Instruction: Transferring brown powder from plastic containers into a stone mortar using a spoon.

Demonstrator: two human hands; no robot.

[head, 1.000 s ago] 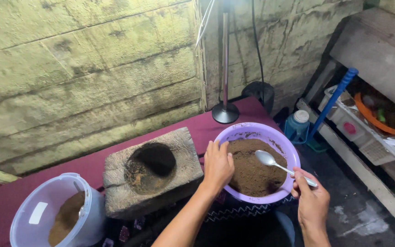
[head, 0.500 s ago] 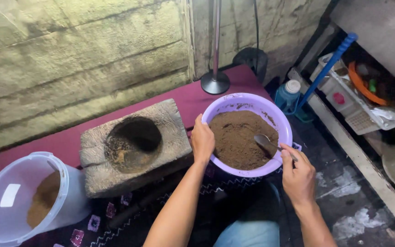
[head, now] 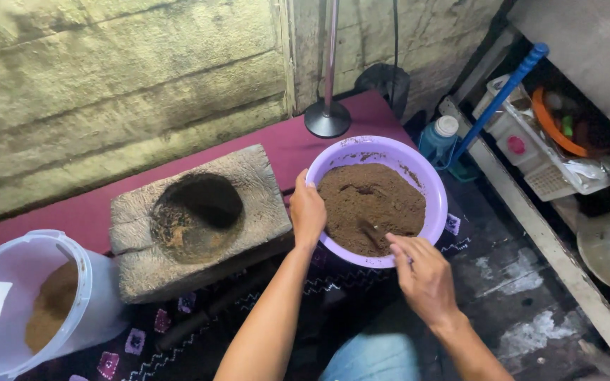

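Left hand (head: pixel 308 209): centre of frame, clamped on the near-left rim of the lilac bowl (head: pixel 438 204), thumb outside, fingers curled over the lip. Likely a brace, so the bowl does not slide.
Right hand (head: pixel 423 276): lower centre-right, fingers bunched over the bowl's near edge, closed on a spoon handle (head: pixel 374 233). Only a dark stub shows, sunk in the powder; the spoon's head is buried.
Lilac bowl: centre-right, on the floor covering between the wooden block and the dark floor. Filled most of the way with brown powder (head: pixel 368 201); surface rough, smears up the far inner wall.
Wooden mortar block (head: pixel 139 215): left of centre, just beside the bowl, a squared weathered lump with a round dark hollow. Residue clings inside the hollow. Sits within easy reach of the left arm.
Plastic tub (head: pixel 5 296): lower left corner, clear with a white rim, some of the same brown powder at the bottom. Well apart from the bowl.
Maroon mat (head: pixel 284 144): runs along the wall from left to upper centre, under the block.
Metal stand (head: pixel 327 116): upper centre, round dark base on the mat, pole rising out of frame.
Blue bottle (head: pixel 438 137): upper right of the bowl, white cap, near a blue-handled tool (head: pixel 503 95) leaning toward the shelf.
White basket (head: pixel 531 152): right edge, holding kitchen odds; contents too cluttered to tell.
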